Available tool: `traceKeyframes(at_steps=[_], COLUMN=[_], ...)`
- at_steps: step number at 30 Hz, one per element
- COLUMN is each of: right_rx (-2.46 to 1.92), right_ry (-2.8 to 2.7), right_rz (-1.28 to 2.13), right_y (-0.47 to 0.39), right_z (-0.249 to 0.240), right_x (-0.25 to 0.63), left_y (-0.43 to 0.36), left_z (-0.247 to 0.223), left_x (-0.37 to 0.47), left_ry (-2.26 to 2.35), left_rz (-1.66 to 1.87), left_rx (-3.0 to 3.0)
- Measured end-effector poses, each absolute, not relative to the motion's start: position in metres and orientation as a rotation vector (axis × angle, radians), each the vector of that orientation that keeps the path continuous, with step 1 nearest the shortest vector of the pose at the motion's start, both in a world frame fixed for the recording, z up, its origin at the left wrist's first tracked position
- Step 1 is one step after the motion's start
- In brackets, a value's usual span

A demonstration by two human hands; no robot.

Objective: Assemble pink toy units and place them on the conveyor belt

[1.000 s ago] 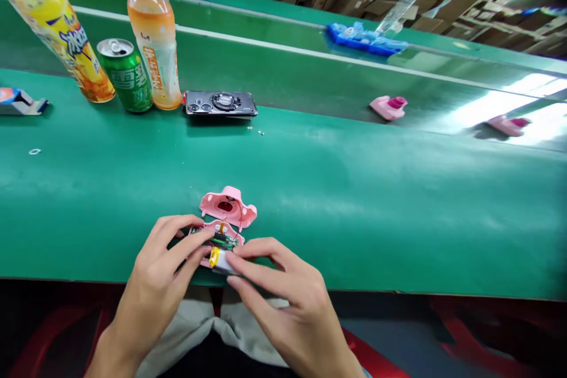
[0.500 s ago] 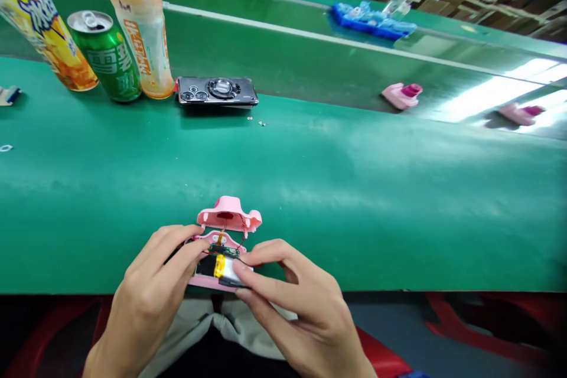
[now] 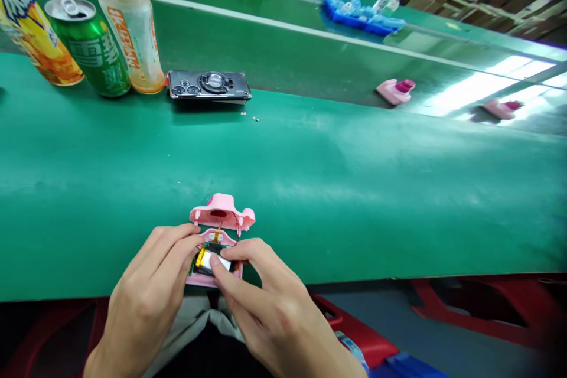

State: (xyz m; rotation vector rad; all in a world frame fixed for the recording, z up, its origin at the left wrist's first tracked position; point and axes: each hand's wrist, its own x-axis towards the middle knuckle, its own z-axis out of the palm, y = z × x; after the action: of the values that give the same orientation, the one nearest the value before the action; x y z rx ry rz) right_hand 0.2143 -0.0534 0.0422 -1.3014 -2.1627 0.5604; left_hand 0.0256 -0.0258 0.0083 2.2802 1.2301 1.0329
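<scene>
At the table's near edge lies an opened pink plastic housing (image 3: 204,279) with a circuit board inside. My left hand (image 3: 148,283) grips the left side of this housing, thumb side partly hidden. A silver battery (image 3: 221,261) with yellow tape at its left end lies in the housing, over the board. My right hand (image 3: 270,301) has its thumb and index finger on the battery, pressing or pinching it. Just beyond stands the matching pink cover (image 3: 222,215), joined to the housing by thin red wires and a brown ribbon.
A phone (image 3: 210,85) lies at the back, beside an orange bottle (image 3: 144,59), a green can (image 3: 95,59) and a yellow bottle (image 3: 48,53). Further right are a blue tray (image 3: 358,18) and two pink parts, one nearer (image 3: 392,92). Small white bits (image 3: 256,119) lie near the phone.
My right hand has moved left with the battery, which now sits further into the housing over the dark area. My left hand stays at the housing's left side. The view has shifted slightly.
</scene>
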Motion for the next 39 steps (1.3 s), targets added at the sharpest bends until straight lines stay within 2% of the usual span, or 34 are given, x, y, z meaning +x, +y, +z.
traceKeyframes(at_steps=[4,7,11,15,24,27,29,32,35,37,39], right_rx=[-1.367,-1.371,-1.211,-1.114,-1.211,-1.12,-1.151,-1.534,-1.969,-2.042,-2.047], right_ry=[-2.325,-2.488,-2.567,-2.445,-2.05,-1.908,-1.826,-1.914,-2.562,-2.85,-2.953], right_rz=[0.472,0.307,0.091,0.037,-0.091,-0.268,-0.279,-0.027,0.705,1.057,1.137], right_y=[-0.051,-0.05,-0.053,-0.058,-0.076,-0.071,-0.049,0.015,0.082,0.106,0.11], right_z=[0.049,0.057,0.052,0.027,-0.009,0.0,0.025,0.079,0.119,0.129,0.132], right_x=[0.212,0.211,0.215,0.219,0.214,0.226,0.236,0.237,0.211,0.187,0.166], left_y=[-0.028,-0.028,-0.026,-0.023,-0.025,-0.028,-0.03,-0.031,-0.031,-0.031,-0.032], left_z=[0.009,0.011,0.01,0.004,0.004,0.002,0.001,0.0,0.0,0.001,0.001], left_x=[0.022,0.01,-0.007,-0.013,-0.004,0.0,0.002,0.003,0.003,0.003,0.003], left_ry=[1.242,1.167,1.042,0.957,0.972,1.035,1.087,1.125,1.122,1.144,1.167], left_rz=[0.988,0.821,0.658,0.698,0.807,0.856,0.88,0.869,0.852,0.852,0.874], left_rx=[2.271,2.326,2.502,2.614,2.845,2.848,2.82,2.785,2.776,2.753,2.735])
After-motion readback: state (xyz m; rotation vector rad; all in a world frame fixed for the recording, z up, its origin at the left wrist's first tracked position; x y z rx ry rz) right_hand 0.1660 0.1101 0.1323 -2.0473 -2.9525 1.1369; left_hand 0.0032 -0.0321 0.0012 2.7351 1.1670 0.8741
